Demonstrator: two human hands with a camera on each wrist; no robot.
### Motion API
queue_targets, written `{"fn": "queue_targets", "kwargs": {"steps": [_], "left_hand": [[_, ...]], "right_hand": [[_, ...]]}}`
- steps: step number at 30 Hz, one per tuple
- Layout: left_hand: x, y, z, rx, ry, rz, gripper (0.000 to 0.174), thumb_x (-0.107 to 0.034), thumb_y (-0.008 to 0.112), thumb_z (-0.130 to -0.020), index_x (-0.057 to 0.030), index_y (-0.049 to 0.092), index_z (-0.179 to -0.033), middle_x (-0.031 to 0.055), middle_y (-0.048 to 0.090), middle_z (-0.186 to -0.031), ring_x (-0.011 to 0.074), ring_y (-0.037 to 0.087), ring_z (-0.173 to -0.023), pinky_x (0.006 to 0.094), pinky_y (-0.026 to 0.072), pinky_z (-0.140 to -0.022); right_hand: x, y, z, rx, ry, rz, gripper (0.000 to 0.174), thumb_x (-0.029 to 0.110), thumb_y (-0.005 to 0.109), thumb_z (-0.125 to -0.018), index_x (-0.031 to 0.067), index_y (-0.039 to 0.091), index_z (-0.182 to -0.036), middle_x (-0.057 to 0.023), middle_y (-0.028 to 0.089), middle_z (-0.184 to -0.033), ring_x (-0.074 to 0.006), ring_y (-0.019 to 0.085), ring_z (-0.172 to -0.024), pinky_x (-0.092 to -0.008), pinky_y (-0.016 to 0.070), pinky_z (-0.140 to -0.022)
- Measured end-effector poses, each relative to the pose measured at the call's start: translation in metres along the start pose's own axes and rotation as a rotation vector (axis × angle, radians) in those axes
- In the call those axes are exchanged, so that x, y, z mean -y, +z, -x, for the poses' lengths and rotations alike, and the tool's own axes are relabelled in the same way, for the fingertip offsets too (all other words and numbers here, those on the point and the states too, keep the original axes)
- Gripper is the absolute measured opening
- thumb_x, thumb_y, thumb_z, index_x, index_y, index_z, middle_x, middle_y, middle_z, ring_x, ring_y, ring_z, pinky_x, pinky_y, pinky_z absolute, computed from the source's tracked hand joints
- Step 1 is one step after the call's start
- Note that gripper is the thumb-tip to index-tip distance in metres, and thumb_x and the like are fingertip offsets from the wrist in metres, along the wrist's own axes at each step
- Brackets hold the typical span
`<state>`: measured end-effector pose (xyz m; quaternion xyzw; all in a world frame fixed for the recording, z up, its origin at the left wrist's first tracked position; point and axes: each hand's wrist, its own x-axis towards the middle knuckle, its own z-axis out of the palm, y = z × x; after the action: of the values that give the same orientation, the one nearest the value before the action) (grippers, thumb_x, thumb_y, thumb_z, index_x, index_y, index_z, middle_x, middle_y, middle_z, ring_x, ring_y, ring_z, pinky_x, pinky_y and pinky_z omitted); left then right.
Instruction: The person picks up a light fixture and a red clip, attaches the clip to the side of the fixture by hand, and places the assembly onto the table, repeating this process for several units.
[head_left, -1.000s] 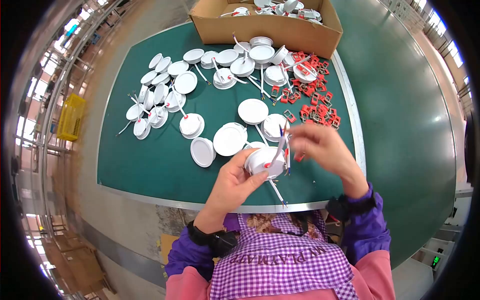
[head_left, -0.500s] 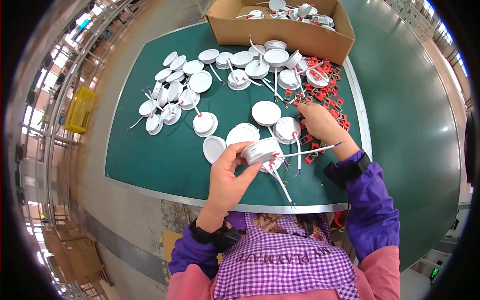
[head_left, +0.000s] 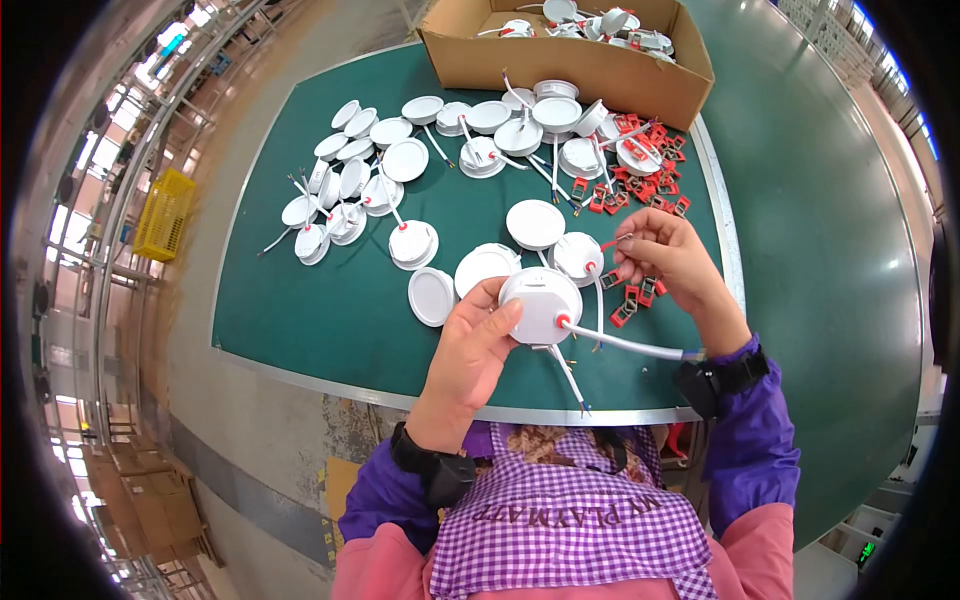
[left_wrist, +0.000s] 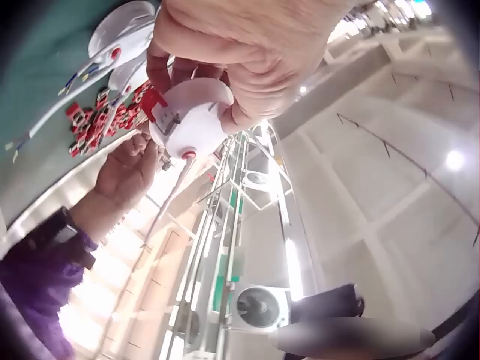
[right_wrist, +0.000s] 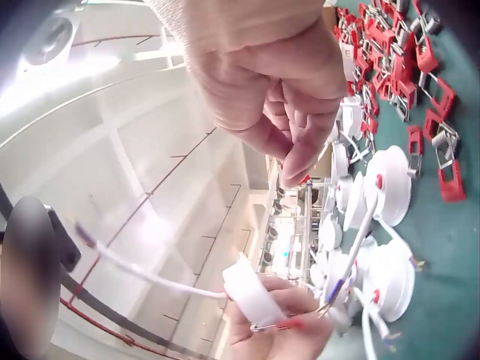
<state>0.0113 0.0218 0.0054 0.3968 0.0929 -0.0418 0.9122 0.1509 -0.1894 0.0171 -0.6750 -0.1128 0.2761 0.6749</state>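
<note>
My left hand grips a white round downlight by its rim, thumb on the back. Its white cable sticks out to the right from a red grommet. In the left wrist view, a red spring clip sits on the side of this downlight. My right hand pinches another red spring clip between thumb and fingertips, a little above and right of the held light. The right wrist view shows those fingertips largely covering the clip.
Many white downlights lie over the green table, some with cables up. Loose red clips are heaped at the right, near the metal table edge. A cardboard box holding more lights stands at the back.
My right hand went from beside the light to the red clips, then came back toward me pinching one. My left hand has turned the downlight so its back faces up.
</note>
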Motion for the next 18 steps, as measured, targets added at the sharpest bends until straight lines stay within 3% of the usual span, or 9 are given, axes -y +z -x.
{"fn": "queue_targets", "kwargs": {"steps": [2,4,9,18], "left_hand": [[-0.001,0.007,0.000,-0.043,-0.055,0.119,0.035,-0.009,0.058,-0.086,-0.0005,0.047,-0.118,0.0102,0.058,-0.109,0.0200,0.057,-0.101,0.0357,0.0478,-0.086],[0.001,0.009,-0.001,-0.086,-0.109,0.236,0.033,-0.009,0.060,-0.086,0.0004,0.049,-0.115,0.0092,0.059,-0.105,0.0178,0.058,-0.098,0.0337,0.0481,-0.085],[0.005,0.011,0.000,-0.058,-0.095,-0.010,0.031,-0.010,0.063,-0.084,0.0025,0.054,-0.111,0.0078,0.063,-0.099,0.0142,0.061,-0.088,0.0287,0.0508,-0.078],[0.012,0.016,-0.004,-0.122,0.013,-0.192,0.024,-0.005,0.067,-0.081,0.0038,0.057,-0.101,0.0075,0.065,-0.092,0.0115,0.062,-0.079,0.0234,0.0518,-0.070]], "right_hand": [[0.001,0.001,0.008,0.030,0.020,-0.232,0.013,0.005,0.059,-0.083,-0.0039,0.057,-0.093,-0.0075,0.062,-0.078,-0.0129,0.064,-0.066,-0.0211,0.0517,-0.058],[-0.001,-0.002,0.013,0.031,0.000,-0.239,0.013,0.004,0.060,-0.084,-0.0040,0.057,-0.093,-0.0084,0.063,-0.080,-0.0128,0.064,-0.068,-0.0208,0.0516,-0.059],[0.008,0.010,0.028,-0.040,-0.057,-0.107,0.014,0.002,0.061,-0.084,-0.0044,0.056,-0.096,-0.0098,0.064,-0.083,-0.0129,0.064,-0.071,-0.0212,0.0521,-0.061],[0.011,0.027,0.042,-0.108,-0.024,-0.003,0.011,0.006,0.062,-0.085,-0.0028,0.055,-0.085,-0.0061,0.063,-0.076,-0.0103,0.062,-0.060,-0.0200,0.0492,-0.051]]}}
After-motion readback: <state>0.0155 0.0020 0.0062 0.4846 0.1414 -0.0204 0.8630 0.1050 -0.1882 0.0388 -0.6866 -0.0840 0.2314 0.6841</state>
